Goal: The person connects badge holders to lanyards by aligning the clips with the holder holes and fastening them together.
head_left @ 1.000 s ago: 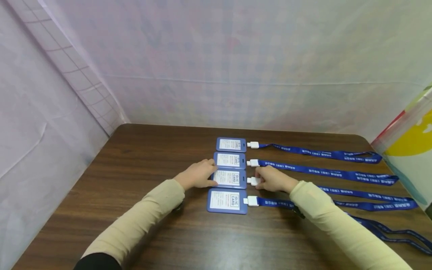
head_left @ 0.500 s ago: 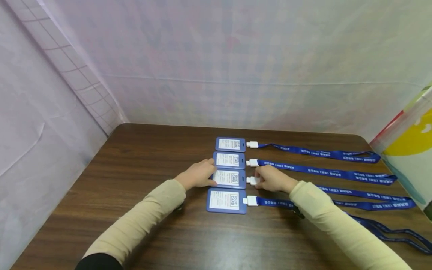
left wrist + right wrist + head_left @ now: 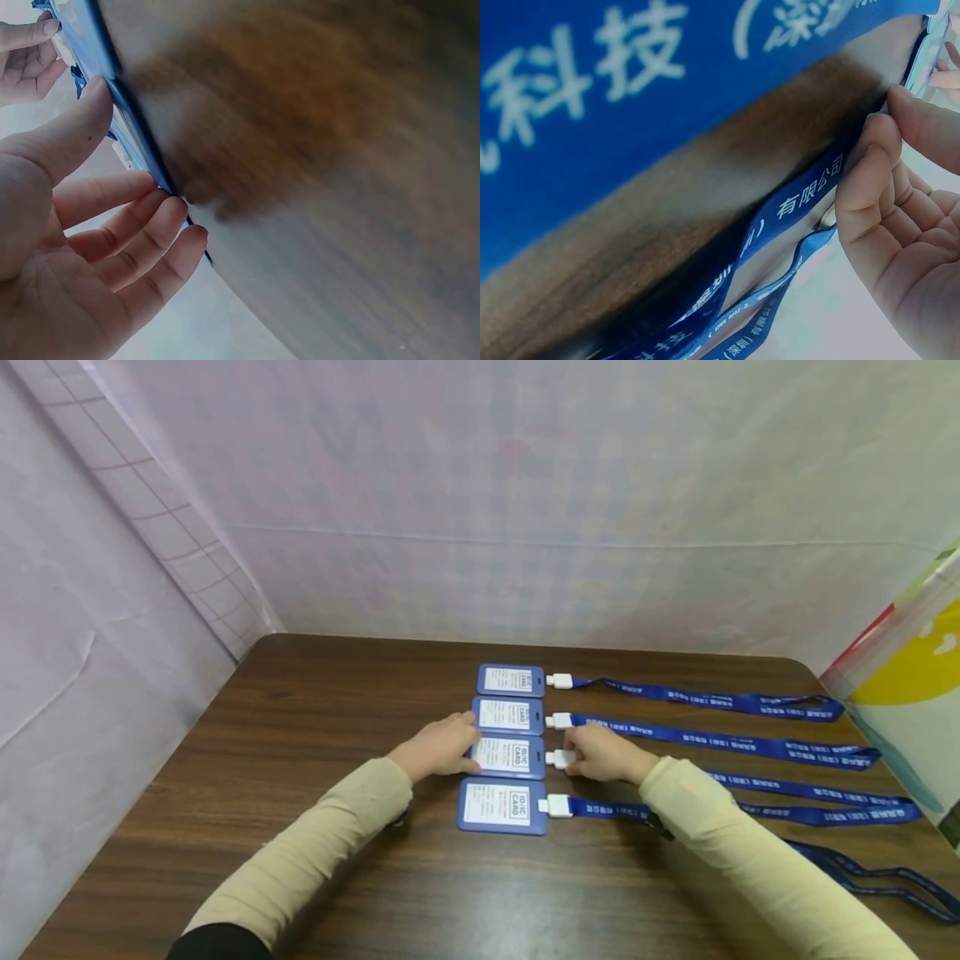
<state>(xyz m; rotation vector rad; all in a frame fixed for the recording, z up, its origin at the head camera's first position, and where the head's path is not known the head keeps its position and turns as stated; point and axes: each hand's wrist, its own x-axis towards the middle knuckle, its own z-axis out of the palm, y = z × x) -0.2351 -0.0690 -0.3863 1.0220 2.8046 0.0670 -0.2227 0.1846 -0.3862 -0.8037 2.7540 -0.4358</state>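
Note:
Blue ID card holders lie flat in a column on the table, in the head view. My left hand [image 3: 438, 747] holds the left end of the third card holder from the back [image 3: 510, 756], thumb at its near edge and fingers at its far edge; the left wrist view shows this hand [image 3: 112, 232] close up. My right hand [image 3: 606, 753] pinches the white clip [image 3: 558, 759] of the blue lanyard [image 3: 817, 791] lined up with that holder. The clip's tip is right beside the holder's slot. In the right wrist view, thumb and index finger of the right hand [image 3: 907, 217] meet, hiding the clip.
The nearest card holder [image 3: 502, 807] has a white clip [image 3: 557, 806] against its right end. Two farther holders [image 3: 508, 716] have lanyards [image 3: 720, 739] stretched out to the right. Brown wooden table [image 3: 300, 710]; a pale cloth [image 3: 525, 510] hangs behind it.

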